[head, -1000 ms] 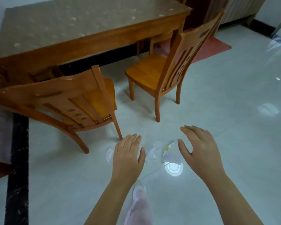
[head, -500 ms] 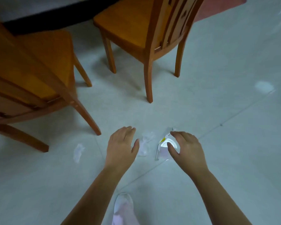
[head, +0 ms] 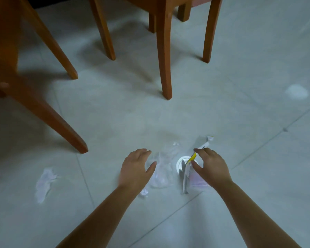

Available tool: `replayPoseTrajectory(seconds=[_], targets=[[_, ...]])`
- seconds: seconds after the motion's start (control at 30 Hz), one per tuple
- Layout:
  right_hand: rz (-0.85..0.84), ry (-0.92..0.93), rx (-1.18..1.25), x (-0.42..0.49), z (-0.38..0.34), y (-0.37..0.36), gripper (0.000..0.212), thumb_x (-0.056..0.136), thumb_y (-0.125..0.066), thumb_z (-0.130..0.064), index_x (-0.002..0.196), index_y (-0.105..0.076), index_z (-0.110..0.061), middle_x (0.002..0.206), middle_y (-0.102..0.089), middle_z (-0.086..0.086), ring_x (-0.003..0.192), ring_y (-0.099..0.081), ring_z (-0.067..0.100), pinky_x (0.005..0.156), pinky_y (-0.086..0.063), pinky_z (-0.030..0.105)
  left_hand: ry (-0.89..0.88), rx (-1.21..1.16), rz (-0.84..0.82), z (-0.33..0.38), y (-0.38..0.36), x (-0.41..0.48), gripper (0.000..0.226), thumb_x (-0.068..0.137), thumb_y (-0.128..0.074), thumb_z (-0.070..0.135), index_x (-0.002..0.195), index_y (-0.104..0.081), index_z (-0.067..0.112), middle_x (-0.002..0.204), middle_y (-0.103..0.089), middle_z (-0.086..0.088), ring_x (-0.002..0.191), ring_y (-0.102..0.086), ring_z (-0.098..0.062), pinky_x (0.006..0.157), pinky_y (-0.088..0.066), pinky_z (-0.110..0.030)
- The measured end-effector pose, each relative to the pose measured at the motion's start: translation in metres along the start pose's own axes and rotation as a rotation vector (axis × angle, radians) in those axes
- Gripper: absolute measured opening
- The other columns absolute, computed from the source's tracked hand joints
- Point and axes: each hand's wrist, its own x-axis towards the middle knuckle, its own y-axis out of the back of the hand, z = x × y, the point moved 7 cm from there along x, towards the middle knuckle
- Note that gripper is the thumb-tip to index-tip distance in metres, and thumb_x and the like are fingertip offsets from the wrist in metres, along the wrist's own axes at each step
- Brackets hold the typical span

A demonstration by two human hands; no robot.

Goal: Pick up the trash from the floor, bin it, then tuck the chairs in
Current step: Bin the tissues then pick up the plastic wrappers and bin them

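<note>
Several scraps of trash lie on the pale tiled floor. A clear crumpled plastic wrapper (head: 162, 171) sits between my hands. My left hand (head: 135, 169) hovers just left of it, fingers spread, holding nothing. A white and yellow paper packet (head: 187, 173) stands on edge beside it; my right hand (head: 210, 166) has thumb and fingers curled at its top edge, and a firm grip is not clear. A white tissue (head: 44, 184) lies apart at the left. A small paper bit (head: 144, 192) peeks out below my left wrist.
Legs of two wooden chairs stand ahead: the left chair (head: 48, 113) close by, the right chair (head: 166, 56) further back. A bright lamp reflection (head: 179, 162) shines on the glossy floor (head: 258, 176) under the packet.
The view has dropped closer to the floor. Both hands have come down onto the trash, the right one closing around the top of the packet.
</note>
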Motion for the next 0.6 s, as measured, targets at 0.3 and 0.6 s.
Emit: replayPoseTrajectory(seconds=[0.3, 0.6], targets=[[-0.225, -0.091, -0.042, 0.007, 0.012, -0.062, 0.043, 0.085, -0.055, -0.033, 0.126, -0.049, -0.021, 0.116, -0.054, 0.006, 0.109, -0.050, 0.024, 0.086, -0.042, 0.032, 0.071, -0.082, -0.075, -0.023, -0.060, 0.006, 0.045, 0.088, -0.056, 0.038, 0.129, -0.050, 0.020, 0.133, -0.049, 0.002, 0.121, -0.041, -0.016, 0.098, -0.027, -0.022], [-0.267, -0.144, -0.044, 0.005, 0.014, -0.089, 0.037, 0.082, -0.058, -0.029, 0.116, -0.051, -0.016, 0.109, -0.051, 0.009, 0.103, -0.050, 0.027, 0.076, -0.046, 0.034, 0.133, -0.164, -0.035, -0.032, -0.073, 0.003, 0.038, 0.084, -0.063, 0.032, 0.119, -0.059, 0.019, 0.121, -0.057, 0.002, 0.110, -0.049, -0.017, 0.090, -0.033, -0.022]])
